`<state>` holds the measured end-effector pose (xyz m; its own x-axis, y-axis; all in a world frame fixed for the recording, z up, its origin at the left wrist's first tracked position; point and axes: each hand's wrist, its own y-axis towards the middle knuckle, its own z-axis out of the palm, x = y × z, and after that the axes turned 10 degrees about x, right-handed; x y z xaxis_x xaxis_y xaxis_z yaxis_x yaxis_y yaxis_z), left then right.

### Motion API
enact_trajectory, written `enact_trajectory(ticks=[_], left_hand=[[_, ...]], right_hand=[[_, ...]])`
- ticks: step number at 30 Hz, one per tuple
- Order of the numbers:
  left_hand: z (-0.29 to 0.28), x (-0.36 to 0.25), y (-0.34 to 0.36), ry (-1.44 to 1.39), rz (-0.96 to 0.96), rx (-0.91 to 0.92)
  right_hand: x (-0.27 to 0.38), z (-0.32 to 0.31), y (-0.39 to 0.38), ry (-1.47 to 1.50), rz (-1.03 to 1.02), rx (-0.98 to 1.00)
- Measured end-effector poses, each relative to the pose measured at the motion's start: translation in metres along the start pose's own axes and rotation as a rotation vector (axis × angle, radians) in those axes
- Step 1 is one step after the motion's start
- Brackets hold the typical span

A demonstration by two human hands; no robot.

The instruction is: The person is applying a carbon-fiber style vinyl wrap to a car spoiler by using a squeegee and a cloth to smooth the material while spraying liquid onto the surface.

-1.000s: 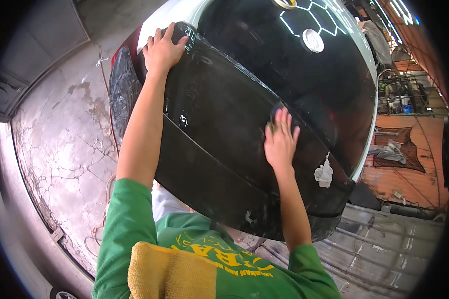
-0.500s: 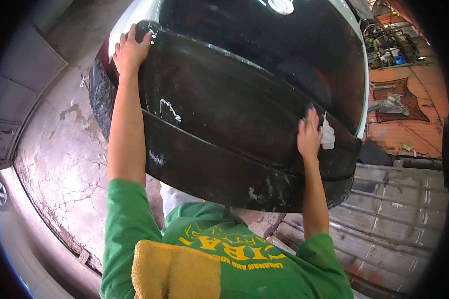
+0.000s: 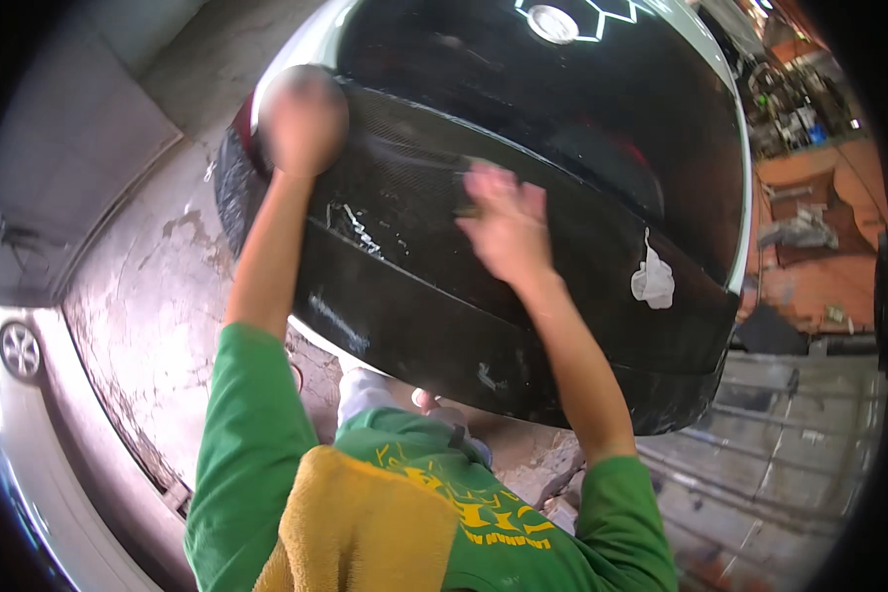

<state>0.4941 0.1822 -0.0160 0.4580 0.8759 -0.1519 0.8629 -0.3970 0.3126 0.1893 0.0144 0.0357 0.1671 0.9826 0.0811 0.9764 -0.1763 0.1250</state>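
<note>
A dark, matte rear panel point(image 3: 444, 286) of a white vehicle stands before me, with a fine streaked sheen across its upper left. My left hand point(image 3: 306, 118) rests at the panel's upper left corner; a blur covers its fingers. Over the panel's middle is my right hand point(image 3: 508, 222), smeared by motion. A small dark piece shows between its thumb and fingers, too blurred to name. White paste point(image 3: 362, 230) lies in a squiggle on the left of the panel. A crumpled white piece point(image 3: 652, 283) clings to the panel's right side.
Above the panel is the dark rear window point(image 3: 533, 89). Black plastic sheeting point(image 3: 235, 192) wraps the left corner. A yellow towel point(image 3: 365, 523) hangs over my green shirt. Cracked concrete floor point(image 3: 138, 266) lies to the left, corrugated metal sheets point(image 3: 760, 444) to the right. Another car point(image 3: 30, 434) stands at far left.
My right hand has swept left and upward, from beside the crumpled white piece to the panel's middle. My left hand stays at the corner. The view has shifted slightly.
</note>
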Motion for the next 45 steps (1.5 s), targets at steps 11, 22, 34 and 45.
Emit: enact_trajectory(ticks=[11,22,34,45], left_hand=[[-0.045,-0.103,-0.097,-0.253,0.45,0.24],[-0.007,0.095,-0.005,-0.423,-0.112,0.209],[-0.008,0.089,-0.01,-0.547,-0.133,0.119],[-0.006,0.092,-0.012,-0.502,-0.157,0.142]], right_hand=[[-0.054,-0.013,-0.091,-0.061,-0.032,0.28],[0.096,0.044,0.177,-0.066,-0.427,0.12],[0.101,0.039,0.26,-0.046,-0.449,0.145],[0.09,0.033,0.249,-0.13,-0.525,0.112]])
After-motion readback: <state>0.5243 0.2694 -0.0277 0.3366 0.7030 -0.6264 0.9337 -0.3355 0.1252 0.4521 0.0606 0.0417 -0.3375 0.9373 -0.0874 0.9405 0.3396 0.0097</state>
